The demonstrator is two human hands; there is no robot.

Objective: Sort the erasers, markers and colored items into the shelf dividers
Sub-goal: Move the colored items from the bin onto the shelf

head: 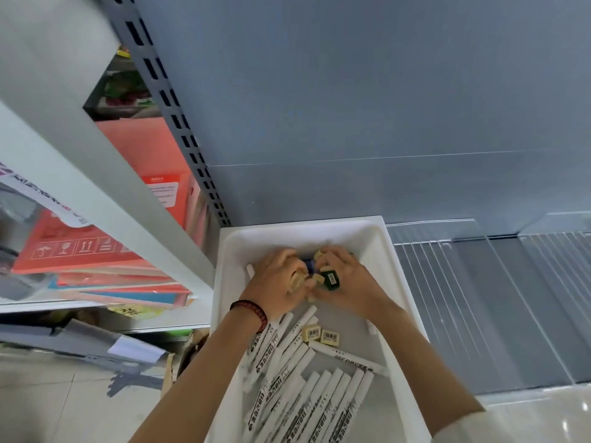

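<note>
markers (307, 394): white, heaped at near end of white bin (388, 247); dark barrel print, too blurred for me to read
loose erasers (321, 334): two beige, barcode stickers up; just beyond markers
left hand (276, 282): my fingers curl round beige erasers (295, 280)
right hand (347, 282): touching left; pinches green eraser (331, 279), barcode sticker showing; blue item (308, 265) between hands
risk: handfuls overfull; pieces likely spill on lifting, mixing colours
dividers (499, 282): clear; on shelf right of bin; sorting destination
</note>
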